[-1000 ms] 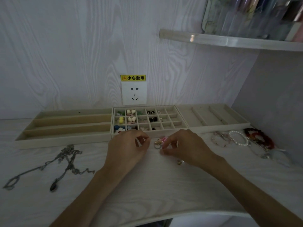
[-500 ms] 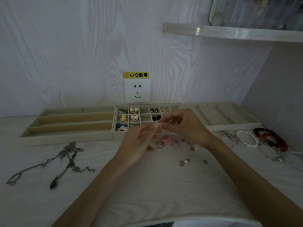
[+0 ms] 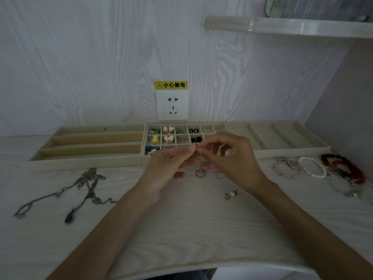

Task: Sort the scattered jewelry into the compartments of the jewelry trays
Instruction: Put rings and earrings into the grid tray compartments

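Wall socket labelled 小心触电; both hands pinch a tiny earring.

My left hand and right hand pinch one tiny dark piece above the grid tray; rings at 6 o'clock.

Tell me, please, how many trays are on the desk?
3: left tray, middle tray behind the hands, right tray.
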